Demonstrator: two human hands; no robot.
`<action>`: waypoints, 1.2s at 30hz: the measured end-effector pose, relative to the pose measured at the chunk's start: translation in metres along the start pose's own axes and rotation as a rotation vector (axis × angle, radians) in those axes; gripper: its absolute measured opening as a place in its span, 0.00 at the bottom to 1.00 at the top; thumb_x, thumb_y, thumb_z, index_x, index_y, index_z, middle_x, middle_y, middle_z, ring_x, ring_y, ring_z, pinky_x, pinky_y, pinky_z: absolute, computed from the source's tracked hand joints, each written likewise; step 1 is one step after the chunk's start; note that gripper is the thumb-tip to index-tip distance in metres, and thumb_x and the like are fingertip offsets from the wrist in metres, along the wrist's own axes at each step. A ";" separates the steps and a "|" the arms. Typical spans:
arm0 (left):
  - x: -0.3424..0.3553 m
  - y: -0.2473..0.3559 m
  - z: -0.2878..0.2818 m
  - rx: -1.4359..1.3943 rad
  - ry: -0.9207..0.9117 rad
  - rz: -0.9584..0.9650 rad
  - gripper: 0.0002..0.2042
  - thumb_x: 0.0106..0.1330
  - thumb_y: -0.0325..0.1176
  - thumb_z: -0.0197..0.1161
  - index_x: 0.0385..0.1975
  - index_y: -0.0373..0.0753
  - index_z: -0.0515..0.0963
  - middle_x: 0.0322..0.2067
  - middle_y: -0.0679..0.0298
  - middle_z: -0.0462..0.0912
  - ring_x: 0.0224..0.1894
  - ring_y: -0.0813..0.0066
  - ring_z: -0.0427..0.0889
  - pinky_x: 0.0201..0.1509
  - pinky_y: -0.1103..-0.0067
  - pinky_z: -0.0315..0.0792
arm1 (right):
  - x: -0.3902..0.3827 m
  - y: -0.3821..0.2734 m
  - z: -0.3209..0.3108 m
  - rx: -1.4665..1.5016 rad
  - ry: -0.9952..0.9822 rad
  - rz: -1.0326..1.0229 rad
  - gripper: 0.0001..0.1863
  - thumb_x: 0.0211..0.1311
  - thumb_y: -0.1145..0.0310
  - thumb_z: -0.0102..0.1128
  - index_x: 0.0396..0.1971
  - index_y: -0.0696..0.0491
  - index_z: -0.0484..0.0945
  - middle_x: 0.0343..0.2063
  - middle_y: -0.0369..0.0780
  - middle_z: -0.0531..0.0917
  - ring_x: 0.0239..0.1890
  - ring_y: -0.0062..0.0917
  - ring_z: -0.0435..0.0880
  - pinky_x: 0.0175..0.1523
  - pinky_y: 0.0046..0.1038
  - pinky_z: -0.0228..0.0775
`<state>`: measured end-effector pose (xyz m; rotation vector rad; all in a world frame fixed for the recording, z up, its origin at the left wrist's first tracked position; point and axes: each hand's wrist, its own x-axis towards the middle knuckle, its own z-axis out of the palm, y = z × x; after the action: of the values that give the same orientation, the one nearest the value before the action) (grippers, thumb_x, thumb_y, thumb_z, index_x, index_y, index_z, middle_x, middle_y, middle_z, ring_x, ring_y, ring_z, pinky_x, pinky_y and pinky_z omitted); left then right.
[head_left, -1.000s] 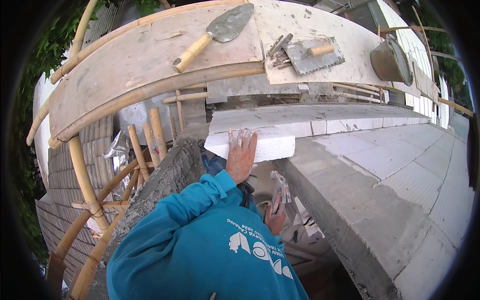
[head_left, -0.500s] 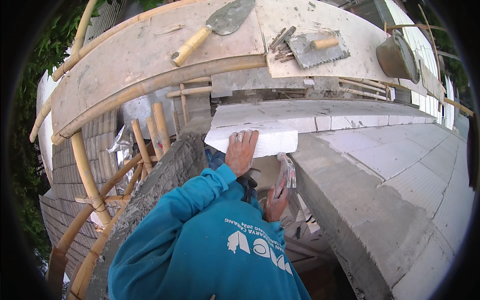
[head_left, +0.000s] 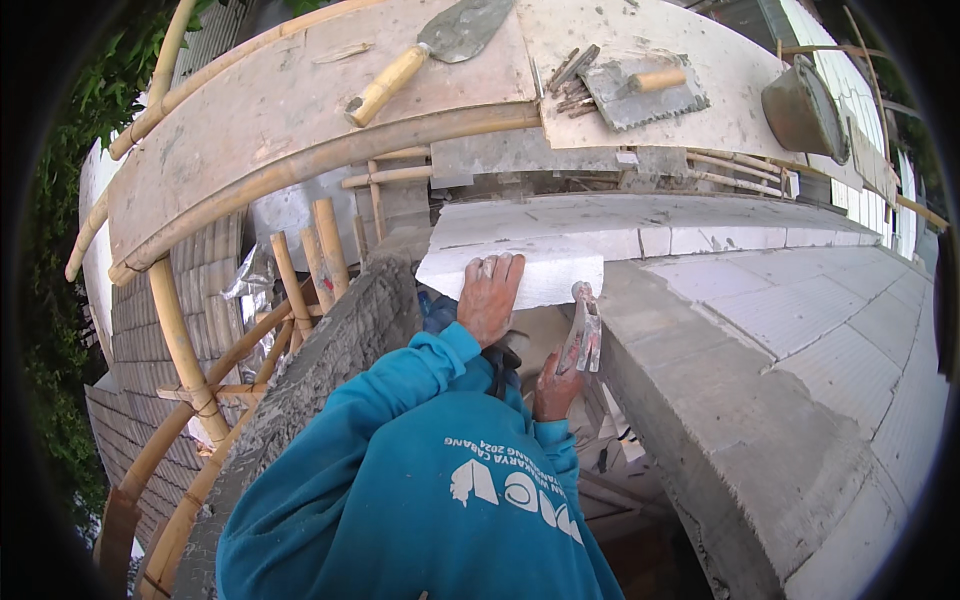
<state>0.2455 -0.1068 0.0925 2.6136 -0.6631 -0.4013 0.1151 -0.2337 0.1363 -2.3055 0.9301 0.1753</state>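
Note:
My left hand [head_left: 489,298] is closed over the front of a white block [head_left: 560,268], its fingers bent over the top. The block spans the near end of a white block course, above a gap between two concrete edges. Below its right end, my right hand [head_left: 557,388] grips a dusty metal claw hammer [head_left: 586,332], whose head reaches up to the block's lower right corner. Both forearms are in teal sleeves, and teal cloth fills the lower middle of the view.
Across the back runs a board platform [head_left: 250,170] on bamboo, holding a trowel [head_left: 385,90], notched spreader [head_left: 640,95] and bucket [head_left: 800,110]. Bamboo poles [head_left: 175,340] stand left beside rough concrete [head_left: 320,370]. Concrete ledge [head_left: 700,400] and white panels [head_left: 820,370] lie right; an opening drops between.
My left fingers have curled over the block, where they lay straighter a second ago. My right hand has risen with the hammer, bringing its head up to the block's corner. The view has shifted slightly.

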 end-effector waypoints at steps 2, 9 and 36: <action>0.000 0.001 0.000 0.005 -0.002 0.004 0.41 0.41 0.32 0.72 0.61 0.34 0.64 0.52 0.55 0.70 0.55 0.57 0.70 0.61 0.63 0.61 | 0.002 -0.008 -0.006 0.060 -0.137 0.141 0.24 0.67 0.69 0.55 0.59 0.64 0.68 0.43 0.59 0.80 0.45 0.52 0.80 0.50 0.43 0.70; 0.004 -0.001 -0.002 0.001 -0.017 0.004 0.40 0.42 0.31 0.71 0.61 0.34 0.64 0.52 0.54 0.71 0.55 0.57 0.71 0.60 0.64 0.61 | -0.009 -0.010 -0.012 0.072 0.065 -0.078 0.21 0.65 0.70 0.56 0.56 0.63 0.71 0.47 0.59 0.78 0.49 0.52 0.78 0.54 0.43 0.68; 0.001 -0.003 -0.001 0.002 0.030 0.062 0.28 0.55 0.30 0.59 0.59 0.33 0.66 0.48 0.56 0.72 0.50 0.62 0.73 0.56 0.65 0.63 | 0.007 -0.003 -0.015 -0.005 -0.189 0.080 0.21 0.64 0.71 0.57 0.55 0.64 0.71 0.44 0.58 0.79 0.47 0.52 0.79 0.52 0.42 0.70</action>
<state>0.2476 -0.1047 0.0917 2.5882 -0.7332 -0.3426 0.1205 -0.2452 0.1466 -2.2131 0.9257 0.4221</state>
